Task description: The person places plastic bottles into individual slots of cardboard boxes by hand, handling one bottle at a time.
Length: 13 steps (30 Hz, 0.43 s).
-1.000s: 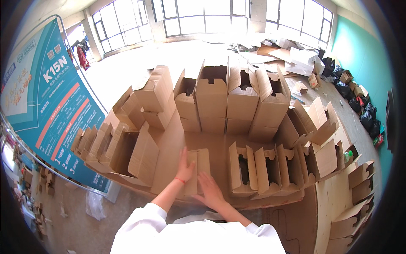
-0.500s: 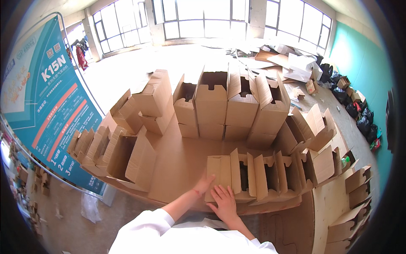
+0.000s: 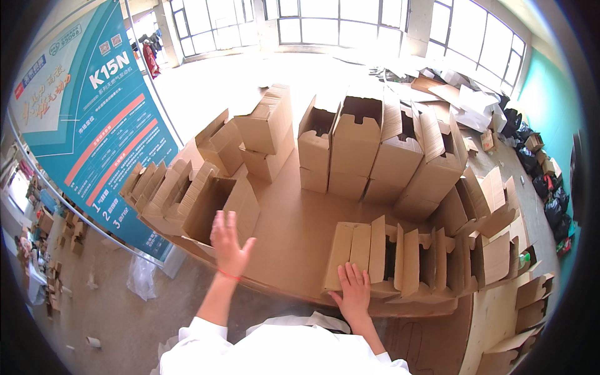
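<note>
My left hand (image 3: pixel 229 245) is raised with its fingers up and thumb apart, in front of an open-topped cardboard box (image 3: pixel 240 205) at the left. Nothing is in it. My right hand (image 3: pixel 354 286) lies flat, fingers spread, on the near side of a cardboard box with its flaps folded shut (image 3: pixel 347 247). That box heads a row of several brown boxes, and the box beside it (image 3: pixel 379 253) has its flaps standing up with something dark inside. All of them stand on a brown table top (image 3: pixel 284 228).
Taller open boxes (image 3: pixel 354 147) stand along the table's far side, stacked on others. More boxes (image 3: pixel 269 122) stand at the back left. A teal banner (image 3: pixel 103 125) rises at the left. A pale board (image 3: pixel 500 312) with open boxes lies at the right, and black bags (image 3: pixel 556 212) line the wall.
My left hand has left the shut box and moved left toward the open box. My right hand stays on the shut box. The view has turned left.
</note>
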Motion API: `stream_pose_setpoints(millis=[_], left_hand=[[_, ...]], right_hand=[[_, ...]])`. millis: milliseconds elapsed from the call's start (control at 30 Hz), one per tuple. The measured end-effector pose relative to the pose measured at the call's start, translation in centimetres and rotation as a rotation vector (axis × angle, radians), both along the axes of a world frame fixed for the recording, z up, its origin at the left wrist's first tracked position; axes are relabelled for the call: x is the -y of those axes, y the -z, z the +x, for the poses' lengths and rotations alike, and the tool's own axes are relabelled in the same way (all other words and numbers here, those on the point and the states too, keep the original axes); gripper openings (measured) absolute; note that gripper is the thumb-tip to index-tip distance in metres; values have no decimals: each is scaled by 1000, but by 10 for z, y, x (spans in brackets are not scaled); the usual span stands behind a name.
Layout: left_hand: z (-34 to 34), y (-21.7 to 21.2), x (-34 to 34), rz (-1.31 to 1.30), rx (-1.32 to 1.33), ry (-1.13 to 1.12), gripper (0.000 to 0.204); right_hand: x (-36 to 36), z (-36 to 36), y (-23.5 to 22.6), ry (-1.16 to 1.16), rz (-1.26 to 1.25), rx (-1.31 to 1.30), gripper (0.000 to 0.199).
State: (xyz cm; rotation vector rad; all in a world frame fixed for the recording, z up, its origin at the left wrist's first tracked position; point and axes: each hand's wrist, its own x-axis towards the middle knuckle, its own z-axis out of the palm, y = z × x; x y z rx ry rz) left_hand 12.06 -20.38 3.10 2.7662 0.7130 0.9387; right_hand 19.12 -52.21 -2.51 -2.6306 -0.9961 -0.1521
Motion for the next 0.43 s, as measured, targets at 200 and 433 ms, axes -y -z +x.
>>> stream_pose_setpoints(millis=[200,433], left_hand=[[-27,-19,-60,-49,-124,-315,89],[-35,-30,-59,-294,-366,98,26]], right_hand=[[-3,-2,-4,-10,-11,8,76],[-13,-9,-24,22,34,-173,89]])
